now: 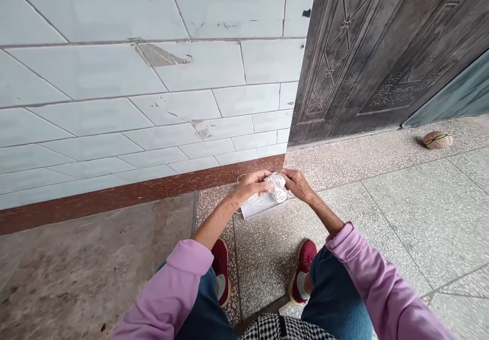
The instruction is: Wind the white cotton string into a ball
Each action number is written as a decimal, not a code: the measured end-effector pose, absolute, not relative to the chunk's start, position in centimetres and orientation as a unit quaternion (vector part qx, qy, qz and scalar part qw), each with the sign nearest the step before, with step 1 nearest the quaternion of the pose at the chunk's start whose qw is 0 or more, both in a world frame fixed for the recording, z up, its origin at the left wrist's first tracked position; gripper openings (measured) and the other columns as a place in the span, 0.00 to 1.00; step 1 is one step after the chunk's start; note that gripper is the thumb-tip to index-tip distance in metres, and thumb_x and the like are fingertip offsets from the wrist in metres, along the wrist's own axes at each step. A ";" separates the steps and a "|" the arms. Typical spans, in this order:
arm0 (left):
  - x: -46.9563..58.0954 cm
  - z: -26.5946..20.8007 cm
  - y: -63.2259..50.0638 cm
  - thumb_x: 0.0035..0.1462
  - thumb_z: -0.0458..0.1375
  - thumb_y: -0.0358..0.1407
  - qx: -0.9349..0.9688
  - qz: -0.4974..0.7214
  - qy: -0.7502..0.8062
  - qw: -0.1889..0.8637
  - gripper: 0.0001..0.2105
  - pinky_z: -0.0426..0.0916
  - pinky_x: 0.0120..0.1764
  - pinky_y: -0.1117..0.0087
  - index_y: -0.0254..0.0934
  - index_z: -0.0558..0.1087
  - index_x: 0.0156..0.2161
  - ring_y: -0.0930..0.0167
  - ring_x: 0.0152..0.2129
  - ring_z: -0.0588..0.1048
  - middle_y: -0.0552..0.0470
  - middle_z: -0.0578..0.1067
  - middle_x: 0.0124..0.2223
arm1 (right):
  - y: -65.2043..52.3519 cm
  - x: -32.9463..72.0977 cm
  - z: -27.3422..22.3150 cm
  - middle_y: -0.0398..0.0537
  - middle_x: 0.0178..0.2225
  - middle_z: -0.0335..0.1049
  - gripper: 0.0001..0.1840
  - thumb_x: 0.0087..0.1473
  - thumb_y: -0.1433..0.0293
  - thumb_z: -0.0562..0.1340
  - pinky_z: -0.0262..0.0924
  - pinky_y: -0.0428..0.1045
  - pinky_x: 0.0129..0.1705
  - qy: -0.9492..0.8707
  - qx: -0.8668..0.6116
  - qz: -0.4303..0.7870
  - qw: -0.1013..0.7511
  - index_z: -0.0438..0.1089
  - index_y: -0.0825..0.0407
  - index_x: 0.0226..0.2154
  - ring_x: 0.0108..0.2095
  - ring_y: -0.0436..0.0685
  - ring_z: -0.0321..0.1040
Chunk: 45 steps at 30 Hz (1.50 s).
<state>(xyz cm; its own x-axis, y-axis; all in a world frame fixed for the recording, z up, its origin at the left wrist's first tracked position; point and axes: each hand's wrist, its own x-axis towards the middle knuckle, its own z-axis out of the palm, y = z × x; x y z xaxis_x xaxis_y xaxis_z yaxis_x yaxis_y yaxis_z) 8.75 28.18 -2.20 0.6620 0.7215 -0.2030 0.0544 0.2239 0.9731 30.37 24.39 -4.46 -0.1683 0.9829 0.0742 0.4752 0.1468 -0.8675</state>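
A bundled ball of white string [279,193] is held up in front of me, above a shallow white tray [263,208] on the floor. My left hand [252,186] grips the ball from the left, its fingers around the near side. My right hand [298,183] is closed at the ball's upper right edge, fingertips pinching the string there; its fingers are partly hidden. Loose loops of string hang beside the ball and over the tray's right side. More white string lies in the tray, partly covered by my left hand.
A white tiled wall [183,110] with a red-brown skirting [114,192] stands ahead, beside a dark carved door [344,64]. A pinkish rounded object [437,140] with a yellow-and-black line rests on the speckled floor [412,202] at right. My red shoes [305,261] flank the near floor.
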 end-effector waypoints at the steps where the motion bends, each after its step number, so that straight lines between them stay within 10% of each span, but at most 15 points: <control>1: 8.7 -2.2 28.4 0.46 0.74 0.50 0.549 0.269 0.347 0.711 0.25 0.59 0.26 0.74 0.35 0.78 0.43 0.77 0.22 0.66 0.55 0.75 0.31 | 24.3 30.0 -4.6 0.42 0.24 0.68 0.17 0.70 0.66 0.57 0.54 0.47 0.34 -0.677 -0.538 0.371 0.339 0.71 0.51 0.29 0.26 0.53 0.62; 10: 7.5 -3.6 30.3 0.39 0.70 0.43 0.589 0.323 0.495 0.551 0.18 0.62 0.29 0.72 0.38 0.72 0.35 0.72 0.24 0.69 0.57 0.76 0.28 | 22.7 27.2 -4.2 0.41 0.23 0.68 0.13 0.66 0.71 0.63 0.52 0.47 0.34 -0.709 -0.499 0.402 0.296 0.73 0.51 0.28 0.26 0.52 0.62; 21: 7.8 -2.7 28.6 0.44 0.74 0.46 0.636 0.116 0.330 0.688 0.23 0.61 0.26 0.73 0.35 0.78 0.42 0.76 0.21 0.66 0.59 0.73 0.27 | 24.2 29.7 -3.9 0.37 0.21 0.55 0.28 0.55 0.45 0.70 0.45 0.47 0.29 -0.626 -0.521 0.436 0.383 0.65 0.50 0.24 0.25 0.49 0.49; 30: 7.5 -3.3 28.6 0.50 0.74 0.59 0.580 0.147 0.341 0.725 0.29 0.63 0.25 0.74 0.34 0.76 0.42 0.76 0.21 0.70 0.57 0.72 0.27 | 24.7 29.3 -4.4 0.38 0.23 0.57 0.29 0.50 0.42 0.72 0.47 0.47 0.28 -0.591 -0.515 0.466 0.411 0.67 0.50 0.25 0.26 0.50 0.52; 45: 8.3 -3.1 28.6 0.40 0.79 0.37 0.562 0.238 0.312 0.728 0.27 0.70 0.41 0.69 0.37 0.74 0.45 0.69 0.36 0.79 0.51 0.81 0.41 | 24.7 29.2 -4.2 0.36 0.20 0.58 0.32 0.52 0.38 0.70 0.48 0.46 0.24 -0.558 -0.509 0.489 0.437 0.66 0.49 0.28 0.21 0.48 0.52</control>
